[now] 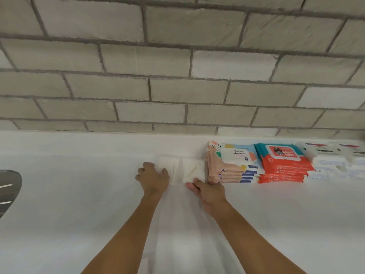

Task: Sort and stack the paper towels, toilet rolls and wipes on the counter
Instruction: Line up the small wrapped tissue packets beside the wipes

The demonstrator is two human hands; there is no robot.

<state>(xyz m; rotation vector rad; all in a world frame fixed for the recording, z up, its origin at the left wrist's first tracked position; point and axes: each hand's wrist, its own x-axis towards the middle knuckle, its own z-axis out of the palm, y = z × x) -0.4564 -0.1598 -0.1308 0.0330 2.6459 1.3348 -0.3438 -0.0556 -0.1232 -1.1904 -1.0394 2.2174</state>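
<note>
A person's left hand rests curled on a white pack on the white counter; the right hand pinches the near edge of a second white pack, just beside 3 stacks: peach wipes, red-and-teal wipes, white packs, below a brick wall.

We're looking at what reads as a home kitchen or utility counter. A plain white counter runs the full width, meeting a wall of pale grey brick-shaped tiles with dark grout at the far edge. At the near left we catch the curved rim of a metal sink or drainer. Far right, household supplies sit stacked against the wall: peach-and-blue wipe packs, red-and-teal baby wipe packs, and white packs beyond them.
</note>
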